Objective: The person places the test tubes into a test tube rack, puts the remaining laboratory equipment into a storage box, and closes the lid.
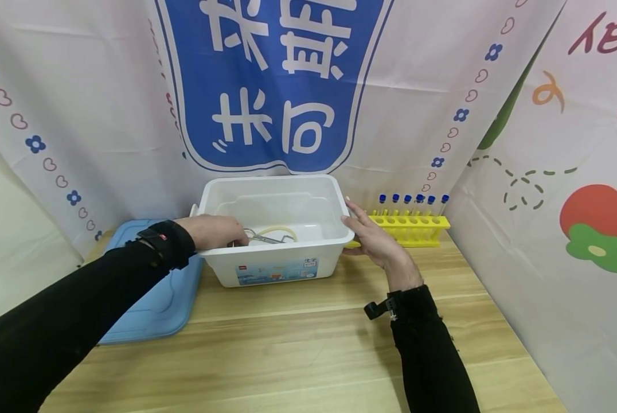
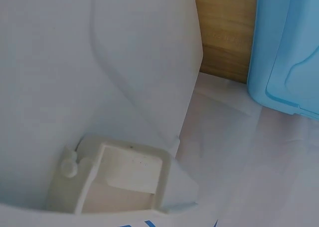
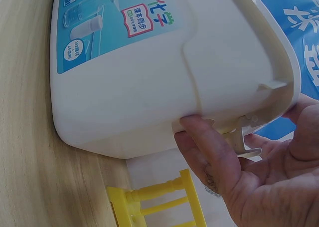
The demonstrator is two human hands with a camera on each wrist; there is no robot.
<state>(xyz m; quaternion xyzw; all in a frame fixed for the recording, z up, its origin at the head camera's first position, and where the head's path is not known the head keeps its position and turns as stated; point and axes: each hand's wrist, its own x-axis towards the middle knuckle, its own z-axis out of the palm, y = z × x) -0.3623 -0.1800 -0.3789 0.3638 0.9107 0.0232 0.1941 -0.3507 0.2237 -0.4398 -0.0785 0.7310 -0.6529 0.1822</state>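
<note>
A white plastic box (image 1: 282, 257) with a blue label (image 1: 277, 272) stands open-topped on the table. My left hand (image 1: 219, 230) reaches over its left front rim, the fingers bent down inside and fingertips hidden. Right beside these fingers, a scissor-like metal tool (image 1: 266, 237) and a pale yellow tube (image 1: 277, 229) lie in the box; I cannot tell whether the hand holds anything. My right hand (image 1: 373, 238) rests against the box's right end. In the right wrist view its spread fingers (image 3: 212, 142) touch the wall around the white handle (image 3: 242, 139).
A yellow rack (image 1: 412, 229) holding several blue-capped tubes stands right of the box, near the right hand. To the left, a blue lid (image 1: 169, 301) lies flat under the left arm. A printed cloth (image 1: 417, 115) hangs close behind the box.
</note>
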